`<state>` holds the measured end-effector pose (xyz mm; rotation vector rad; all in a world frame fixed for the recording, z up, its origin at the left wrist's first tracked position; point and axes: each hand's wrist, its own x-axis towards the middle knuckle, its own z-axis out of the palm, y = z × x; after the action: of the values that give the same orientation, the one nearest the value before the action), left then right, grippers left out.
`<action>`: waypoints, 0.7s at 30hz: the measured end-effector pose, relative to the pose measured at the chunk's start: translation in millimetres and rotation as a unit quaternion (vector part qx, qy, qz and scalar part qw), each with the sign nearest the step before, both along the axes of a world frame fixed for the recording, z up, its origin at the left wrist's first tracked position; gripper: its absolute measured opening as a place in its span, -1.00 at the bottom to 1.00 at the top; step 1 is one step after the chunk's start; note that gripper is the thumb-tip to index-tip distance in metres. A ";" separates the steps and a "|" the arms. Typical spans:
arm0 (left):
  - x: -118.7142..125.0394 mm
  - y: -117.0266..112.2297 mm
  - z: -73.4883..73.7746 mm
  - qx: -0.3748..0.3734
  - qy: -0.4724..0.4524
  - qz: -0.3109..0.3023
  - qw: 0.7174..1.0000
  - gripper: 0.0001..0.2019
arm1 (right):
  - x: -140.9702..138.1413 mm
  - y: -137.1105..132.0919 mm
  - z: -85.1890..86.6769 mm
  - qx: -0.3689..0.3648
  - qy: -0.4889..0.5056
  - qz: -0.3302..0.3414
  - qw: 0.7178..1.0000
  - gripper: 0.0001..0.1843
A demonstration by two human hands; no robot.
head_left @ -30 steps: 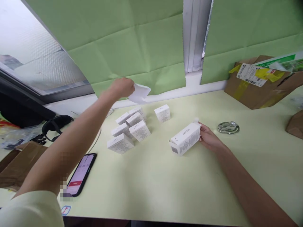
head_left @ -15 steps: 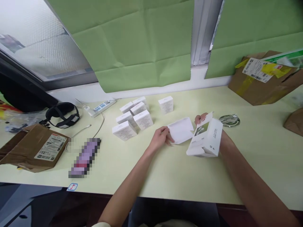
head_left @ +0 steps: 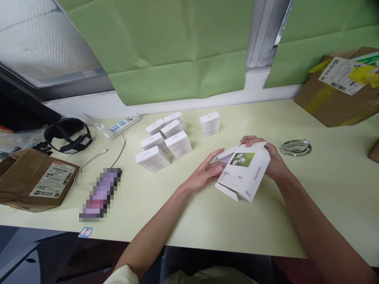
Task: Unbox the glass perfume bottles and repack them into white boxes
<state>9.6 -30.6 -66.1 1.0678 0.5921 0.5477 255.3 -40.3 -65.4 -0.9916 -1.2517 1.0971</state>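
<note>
A white carton [head_left: 244,173] with a flower picture on its face lies tilted on the pale table [head_left: 207,221], one end flap open toward me. My right hand [head_left: 271,157] grips its far end, fingers curled over the top edge. My left hand [head_left: 207,173] touches its left side with fingers stretched, against a white insert [head_left: 226,154] that pokes out from behind the carton. Several small white boxes [head_left: 166,144] stand in a cluster to the left, and one more box [head_left: 210,123] stands apart behind the carton.
A clear glass dish [head_left: 296,147] sits right of the carton. Taped cardboard boxes lie at the far right [head_left: 337,90] and the near left [head_left: 35,181]. A phone [head_left: 100,193], a black band [head_left: 66,134], a power strip [head_left: 124,124] and cables lie on the left.
The white insert has gone from my left hand's open hold to behind the carton. My right hand turned the carton so its pictured face is up, and lowered it.
</note>
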 end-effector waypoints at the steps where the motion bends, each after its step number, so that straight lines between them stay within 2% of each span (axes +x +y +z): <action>1: -0.5 -0.3 -0.3 -0.010 -0.004 -0.004 1.000 -0.23 | -2.2 -1.1 0.2 0.001 -0.021 0.004 1.000 -0.84; 4: -1.3 -1.1 0.3 -0.029 -0.006 -0.030 0.999 -0.17 | -6.9 -3.7 1.7 0.016 -0.072 0.008 0.997 -0.81; 7: -3.7 2.3 0.3 -0.022 -0.010 -0.031 0.999 -0.09 | -4.2 -4.6 4.0 0.031 -0.108 -0.017 0.994 -0.68; 10: -8.9 11.7 -4.4 0.016 -0.005 0.037 0.999 -0.08 | 7.1 -3.0 2.8 0.024 -0.174 -0.067 0.982 -0.56; 13: -13.0 21.6 -13.7 0.043 -0.001 0.095 0.995 -0.12 | 16.4 0.6 -4.9 0.009 -0.284 -0.066 0.957 -0.50; 18: -11.7 25.6 -23.2 0.041 -0.027 0.107 0.993 -0.11 | 7.4 5.5 -22.4 -0.098 -0.330 -0.009 0.939 -0.36; 21: -10.1 23.8 -22.5 0.047 -0.027 0.105 0.993 -0.13 | 0.2 5.8 -25.9 -0.145 -0.323 0.004 0.935 -0.41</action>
<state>-0.6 -6.8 -88.6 1.0810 0.6396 0.7928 255.4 -34.5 -91.3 -1.6638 -1.6357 1.0099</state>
